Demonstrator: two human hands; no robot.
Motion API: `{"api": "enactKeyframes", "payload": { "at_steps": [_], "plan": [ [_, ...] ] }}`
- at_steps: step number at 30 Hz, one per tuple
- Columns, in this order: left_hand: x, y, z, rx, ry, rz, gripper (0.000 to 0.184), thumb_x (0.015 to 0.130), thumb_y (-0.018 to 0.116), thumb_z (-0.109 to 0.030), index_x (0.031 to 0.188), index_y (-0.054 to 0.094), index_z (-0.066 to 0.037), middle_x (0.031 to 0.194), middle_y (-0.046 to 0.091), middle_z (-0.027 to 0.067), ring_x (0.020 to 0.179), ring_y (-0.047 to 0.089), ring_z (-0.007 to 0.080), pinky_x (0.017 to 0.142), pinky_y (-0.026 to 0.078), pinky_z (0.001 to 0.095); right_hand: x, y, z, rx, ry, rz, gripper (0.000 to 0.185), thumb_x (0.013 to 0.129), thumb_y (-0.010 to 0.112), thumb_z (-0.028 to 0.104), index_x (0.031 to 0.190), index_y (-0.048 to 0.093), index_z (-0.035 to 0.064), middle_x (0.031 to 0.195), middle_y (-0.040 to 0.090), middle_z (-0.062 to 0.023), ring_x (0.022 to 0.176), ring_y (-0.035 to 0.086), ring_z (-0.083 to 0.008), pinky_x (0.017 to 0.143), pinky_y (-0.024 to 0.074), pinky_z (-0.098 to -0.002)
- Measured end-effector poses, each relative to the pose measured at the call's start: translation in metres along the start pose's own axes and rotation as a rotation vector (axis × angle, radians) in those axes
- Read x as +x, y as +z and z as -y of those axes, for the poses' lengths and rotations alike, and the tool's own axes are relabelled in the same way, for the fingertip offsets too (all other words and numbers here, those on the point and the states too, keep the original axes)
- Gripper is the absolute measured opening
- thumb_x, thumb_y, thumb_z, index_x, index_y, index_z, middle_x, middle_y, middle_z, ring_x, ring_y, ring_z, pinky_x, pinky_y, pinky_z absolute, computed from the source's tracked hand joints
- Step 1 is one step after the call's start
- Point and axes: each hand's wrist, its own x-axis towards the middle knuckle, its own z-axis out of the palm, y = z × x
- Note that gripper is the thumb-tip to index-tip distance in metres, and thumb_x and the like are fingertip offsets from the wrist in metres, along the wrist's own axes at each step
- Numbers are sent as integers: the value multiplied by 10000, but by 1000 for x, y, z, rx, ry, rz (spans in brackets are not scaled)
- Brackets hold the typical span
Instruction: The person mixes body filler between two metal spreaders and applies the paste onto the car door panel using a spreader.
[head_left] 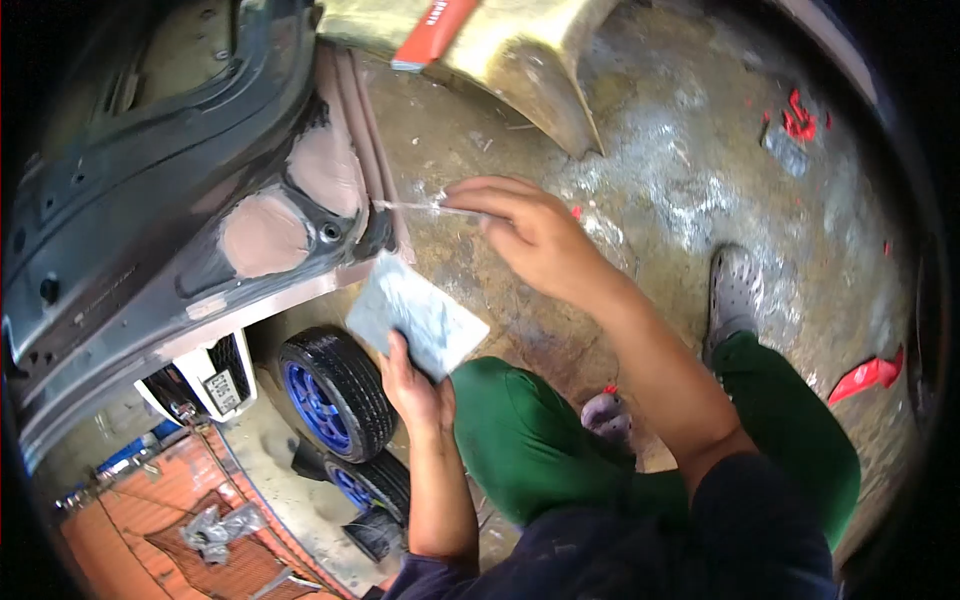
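Two at once: gripping board (420,310) in left hand (415,392), pinching thin spreader (412,206) in half-curled right hand (540,232); probably best angled low ahead of it.

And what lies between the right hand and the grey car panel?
A thin pale tool, seen edge-on in the head view, reaches from the right hand toward the grey car panel; whether it touches, I can't tell.

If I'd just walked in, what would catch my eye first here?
Probably the green trousers in the lower middle, just right of the left hand holding a flat board. Next, the pinkish patches on the dark vehicle panel at left, near a thin tool in the right hand. The blue wheel shows vividly below that panel.
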Motion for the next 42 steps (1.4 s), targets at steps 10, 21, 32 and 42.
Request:
{"api": "enactKeyframes", "payload": {
  "at_steps": [10, 21, 32, 42],
  "plan": [
    [38, 92, -37, -120, -61, 49, 268, 1001, 494, -146, 1214, 522, 14, 1078, 647, 124, 867, 686, 234, 726, 613, 362, -24, -30, 39, -169, -129, 233, 622, 756, 673, 10, 1317, 618, 271, 1290, 551, -81, 1187, 529, -303, 997, 459, -399],
    [-6, 10, -53, -39, 72, 101, 418, 961, 596, -177, 1332, 473, -31, 1167, 647, 117, 1034, 658, 263, 882, 557, 430, -37, 12, -66, 135, 552, -61, 363, 882, 493, 110, 1206, 624, 11, 1122, 614, -218, 1075, 606, -376, 931, 480, -434],
    [-50, -97, 45, -199, -171, -110, 269, 1015, 512, -196, 1194, 594, -13, 1111, 689, 118, 974, 683, 233, 858, 569, 364, 57, 97, -37, 252, 227, -399, 302, 892, 540, 154, 1107, 621, -41, 1066, 635, -242, 1004, 602, -422, 896, 472, -452],
    [-39, -136, 56, -520, -291, -95, 314, 1033, 448, -182, 1235, 578, 21, 1129, 695, 164, 932, 717, 254, 766, 626, 376, 62, 119, -39, 160, 100, -353, 304, 907, 534, 113, 1174, 609, -12, 1115, 622, -216, 1057, 583, -406, 920, 470, -451]
  ]
}}
